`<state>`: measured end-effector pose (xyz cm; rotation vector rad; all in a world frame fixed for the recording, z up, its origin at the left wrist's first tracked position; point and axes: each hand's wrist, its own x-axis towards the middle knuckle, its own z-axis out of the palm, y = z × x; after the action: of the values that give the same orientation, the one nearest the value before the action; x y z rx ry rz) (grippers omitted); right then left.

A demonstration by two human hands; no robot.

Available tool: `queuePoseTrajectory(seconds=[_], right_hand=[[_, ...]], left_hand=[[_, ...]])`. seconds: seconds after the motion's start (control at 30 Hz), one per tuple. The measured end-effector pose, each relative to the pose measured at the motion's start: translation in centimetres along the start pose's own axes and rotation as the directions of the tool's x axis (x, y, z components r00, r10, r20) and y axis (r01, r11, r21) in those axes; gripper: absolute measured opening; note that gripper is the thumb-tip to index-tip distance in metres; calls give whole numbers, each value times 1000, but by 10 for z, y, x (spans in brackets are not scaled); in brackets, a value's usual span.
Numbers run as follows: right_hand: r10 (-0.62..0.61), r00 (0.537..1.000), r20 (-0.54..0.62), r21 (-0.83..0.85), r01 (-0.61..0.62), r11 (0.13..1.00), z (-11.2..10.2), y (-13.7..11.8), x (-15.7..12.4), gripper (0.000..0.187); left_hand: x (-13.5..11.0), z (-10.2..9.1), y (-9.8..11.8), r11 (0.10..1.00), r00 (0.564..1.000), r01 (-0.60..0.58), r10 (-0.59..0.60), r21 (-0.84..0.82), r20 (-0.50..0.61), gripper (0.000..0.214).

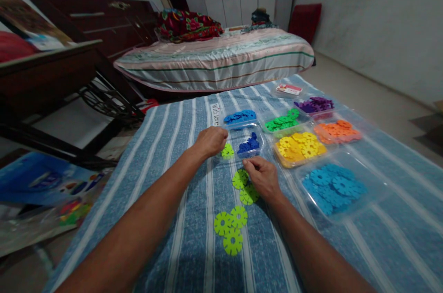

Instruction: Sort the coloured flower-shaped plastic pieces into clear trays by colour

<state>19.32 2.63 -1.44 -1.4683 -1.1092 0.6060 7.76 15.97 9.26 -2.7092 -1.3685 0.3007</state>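
My left hand (212,140) is closed at the left edge of a clear plastic container (261,138). Dark blue notched discs (248,145) lie in that container's right part, and a lime-green disc (227,151) shows just below my left fingers. My right hand (263,176) is closed in front of the container, thumb and forefinger together near its front rim. Whatever either hand may hold is hidden. Partly under my right hand are lime-green discs (240,178) on the cloth. Nearer to me lie three more lime-green discs (232,241), touching one another.
Clear tubs hold blue (240,116), green (282,121), purple (314,105), orange (337,131), yellow (299,146) and light-blue discs (334,187). A lidded box (289,90) sits at the far edge of the striped cloth (155,164). Beyond stands a bed (214,62).
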Motion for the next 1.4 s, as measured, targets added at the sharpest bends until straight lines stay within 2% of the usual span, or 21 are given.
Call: queuePoseTrajectory(seconds=[0.1, 0.17, 0.2, 0.23, 0.33, 0.4, 0.53, 0.63, 0.7, 0.8, 0.87, 0.93, 1.03, 1.17, 1.23, 1.3, 1.4], right_hand=[[56, 998, -19, 107, -54, 993, -2, -1, 1, 41], [97, 994, -47, 176, -87, 981, -3, -1, 2, 44], [116, 992, -55, 205, -102, 973, -4, -1, 2, 46], [136, 989, -57, 227, -120, 966, -5, -1, 2, 47], [196, 980, -25, 247, -183, 952, -6, -1, 3, 52], [243, 970, 1, 262, -235, 936, -6, -2, 4, 56], [327, 944, 53, 292, -328, 898, -6, -5, 5, 58], [306, 952, 35, 270, -303, 914, -7, -7, 4, 56], [248, 969, -4, 239, -240, 941, -8, -9, 2, 54], [78, 995, -64, 126, -70, 990, -7, -10, -3, 47], [-36, 997, -64, 21, 37, 999, -4, -10, -6, 34], [-90, 995, -32, -76, 87, 993, -2, -9, -9, 33], [-96, 995, 7, -181, 95, 979, 1, -6, -10, 38], [-75, 997, 18, -214, 77, 974, 1, -4, -9, 35], [-70, 997, 22, -213, 73, 974, 1, -4, -9, 34], [-66, 998, 23, -212, 69, 975, 1, -4, -8, 33], [-55, 998, 19, -216, 58, 975, 2, -4, -8, 31]], left_hand=[[-12, 10, -3, 994, 980, 102, -108, -45, -169, 24], [-18, 17, -3, 978, 937, 174, -200, -112, -286, 25], [-20, 20, -3, 967, 920, 200, -241, -160, -308, 28], [-21, 24, -3, 951, 914, 218, -277, -218, -297, 32], [-23, 35, -5, 882, 921, 257, -347, -395, -176, 51], [-23, 42, -5, 844, 919, 260, -366, -469, -150, 54], [-26, 51, -7, 803, 896, 181, -372, -568, -241, 50], [-30, 55, -9, 792, 883, 114, -357, -600, -304, 47], [-33, 57, -10, 791, 878, 105, -359, -603, -318, 47], [-36, 59, -13, 785, 881, 116, -364, -609, -302, 44], [-37, 60, -14, 783, 892, 120, -354, -610, -280, 42], [-38, 60, -15, 798, 906, 123, -333, -590, -261, 40], [-40, 55, -13, 858, 923, 141, -295, -493, -249, 34], [-43, 42, -4, 962, 889, 120, -215, -246, -405, 26], [-44, 36, 1, 983, 884, 97, -157, -155, -441, 22], [-43, 32, 5, 991, 900, 74, -113, -108, -421, 20], [-40, 31, 9, 993, 923, 83, -108, -83, -369, 18]])
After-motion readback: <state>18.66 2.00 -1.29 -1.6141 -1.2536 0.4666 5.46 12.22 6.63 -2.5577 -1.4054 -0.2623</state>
